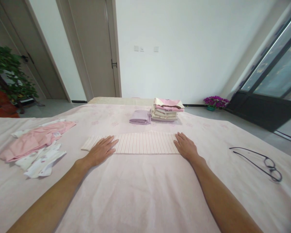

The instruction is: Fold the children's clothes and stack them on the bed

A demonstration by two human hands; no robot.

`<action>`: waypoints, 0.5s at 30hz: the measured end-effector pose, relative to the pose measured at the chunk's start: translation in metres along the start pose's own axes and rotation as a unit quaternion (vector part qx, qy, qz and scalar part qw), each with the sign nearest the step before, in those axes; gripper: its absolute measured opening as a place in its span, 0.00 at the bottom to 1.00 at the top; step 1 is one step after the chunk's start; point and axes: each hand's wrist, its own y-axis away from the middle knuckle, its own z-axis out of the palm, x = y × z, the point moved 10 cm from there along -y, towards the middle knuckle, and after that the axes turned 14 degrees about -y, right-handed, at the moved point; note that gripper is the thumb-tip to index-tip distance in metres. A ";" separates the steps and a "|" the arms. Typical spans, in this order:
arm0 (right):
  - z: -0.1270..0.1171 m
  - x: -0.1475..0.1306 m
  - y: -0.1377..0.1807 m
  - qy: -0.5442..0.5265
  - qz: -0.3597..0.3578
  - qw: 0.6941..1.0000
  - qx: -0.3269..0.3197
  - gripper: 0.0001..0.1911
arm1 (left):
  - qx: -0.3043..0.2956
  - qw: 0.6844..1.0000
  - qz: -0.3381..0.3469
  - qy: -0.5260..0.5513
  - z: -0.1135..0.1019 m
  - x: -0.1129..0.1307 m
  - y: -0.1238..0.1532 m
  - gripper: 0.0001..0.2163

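A striped cream-and-pink cloth garment (145, 143), folded into a long flat strip, lies across the bed in front of me. My left hand (102, 149) rests flat on its left part, fingers stretched out and pointing right. On the right end lies my right hand (186, 146), also flat, with its fingers over the cloth's edge. The garment's exact kind cannot be made out in this folded shape. Beyond it sit a folded lilac cloth (140, 117) and a stack of folded clothes (167, 110) in pink, cream and lilac.
Loose pink clothing (38, 139) and white printed clothing (45, 160) lie rumpled at the left. Dark-framed glasses (269, 166) rest at the right on the pale pink bedsheet (140, 194). Purple flowers (215, 102) stand on the floor beyond the bed, near the wall.
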 end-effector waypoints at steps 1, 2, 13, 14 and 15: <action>0.001 0.001 0.000 -0.002 0.001 1.000 0.000 0.28 | -0.009 1.000 0.005 0.005 0.002 0.002 -0.001 0.26; 0.001 0.001 0.000 -0.004 0.000 1.000 0.000 0.29 | -0.013 1.000 0.005 0.007 0.003 0.002 -0.001 0.26; 0.002 0.005 -0.002 -0.028 -0.004 1.000 0.007 0.27 | 0.067 0.984 -0.161 0.044 -0.005 -0.059 0.009 0.19; 0.002 0.004 -0.002 -0.029 -0.005 1.000 0.008 0.27 | 0.074 0.978 -0.188 0.044 -0.006 -0.067 0.013 0.19; 0.002 0.004 -0.002 -0.029 -0.007 1.000 0.010 0.27 | 0.080 0.972 -0.214 0.045 -0.007 -0.074 0.016 0.19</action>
